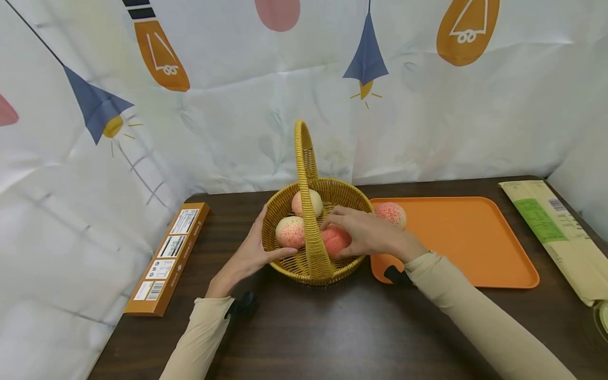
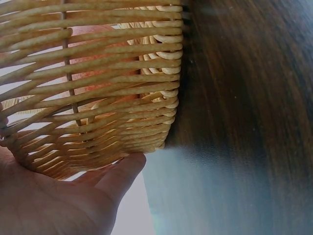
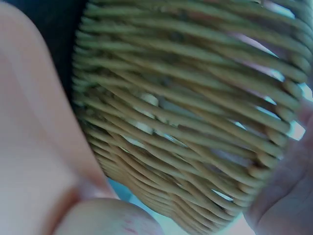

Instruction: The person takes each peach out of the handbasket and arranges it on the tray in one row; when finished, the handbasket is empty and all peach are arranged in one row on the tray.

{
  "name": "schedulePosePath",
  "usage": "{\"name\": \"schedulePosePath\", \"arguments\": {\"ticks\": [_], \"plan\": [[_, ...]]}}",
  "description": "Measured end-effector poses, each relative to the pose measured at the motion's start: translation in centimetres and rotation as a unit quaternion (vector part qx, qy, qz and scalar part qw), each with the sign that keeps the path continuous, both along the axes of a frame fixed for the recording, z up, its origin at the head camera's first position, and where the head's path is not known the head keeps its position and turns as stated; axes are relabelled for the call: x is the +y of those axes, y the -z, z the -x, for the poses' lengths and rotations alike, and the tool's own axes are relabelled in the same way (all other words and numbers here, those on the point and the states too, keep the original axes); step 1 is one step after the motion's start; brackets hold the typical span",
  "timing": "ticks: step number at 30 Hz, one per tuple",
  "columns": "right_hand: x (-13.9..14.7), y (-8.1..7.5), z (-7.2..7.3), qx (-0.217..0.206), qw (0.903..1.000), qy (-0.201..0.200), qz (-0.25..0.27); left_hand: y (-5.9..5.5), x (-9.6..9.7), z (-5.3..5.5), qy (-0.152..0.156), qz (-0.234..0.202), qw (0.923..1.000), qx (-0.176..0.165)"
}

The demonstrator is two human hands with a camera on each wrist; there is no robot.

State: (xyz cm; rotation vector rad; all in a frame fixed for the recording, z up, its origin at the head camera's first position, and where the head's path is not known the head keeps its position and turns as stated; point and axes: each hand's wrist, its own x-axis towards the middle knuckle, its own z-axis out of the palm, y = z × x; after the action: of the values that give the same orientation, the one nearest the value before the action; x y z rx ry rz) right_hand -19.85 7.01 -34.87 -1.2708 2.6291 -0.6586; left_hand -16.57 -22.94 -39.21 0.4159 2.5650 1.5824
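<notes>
A yellow wicker basket (image 1: 349,192) with a tall hooped handle stands at the middle of the table. My left hand (image 1: 249,253) grips its left side, thumb over the rim and fingers on the outer wall; the left wrist view shows the weave (image 2: 93,98) close up. Inside, two pink-and-cream peaches (image 1: 290,232) lie left of the handle. Reaching over the right rim, my right hand (image 1: 368,232) holds a redder peach (image 1: 335,241) low in the basket, its fingers and thumb around the fruit. Another peach (image 1: 391,214) rests on the orange tray (image 1: 465,243), partly behind the right hand.
The tray lies directly right of the basket. At the left table edge is an orange box (image 1: 166,258) with white labels. A flat package with a green label (image 1: 541,219) lies at the far right, near a glass jar (image 1: 602,316). A printed cloth hangs behind.
</notes>
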Motion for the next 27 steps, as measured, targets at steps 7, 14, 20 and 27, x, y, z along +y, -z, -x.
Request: {"name": "schedulePosePath", "arguments": {"ticks": [7,14,20,27], "plan": [[-0.5,1.4,0.1,-0.029,0.9981,0.007,0.055,0.0,0.0,-0.1,0.004,-0.005,1.0000,0.000],[-0.9,1.7,0.1,-0.030,0.9980,0.014,0.054,0.1,0.1,0.1,0.018,-0.013,0.9997,0.014],[-0.5,1.9,-0.2,-0.017,0.9948,0.002,0.101,0.1,0.0,0.0,0.011,-0.003,0.9999,0.010],[2.4,-0.6,-1.2,-0.034,0.9767,0.031,0.210,0.1,0.0,0.1,0.014,-0.001,0.9998,0.015]]}}
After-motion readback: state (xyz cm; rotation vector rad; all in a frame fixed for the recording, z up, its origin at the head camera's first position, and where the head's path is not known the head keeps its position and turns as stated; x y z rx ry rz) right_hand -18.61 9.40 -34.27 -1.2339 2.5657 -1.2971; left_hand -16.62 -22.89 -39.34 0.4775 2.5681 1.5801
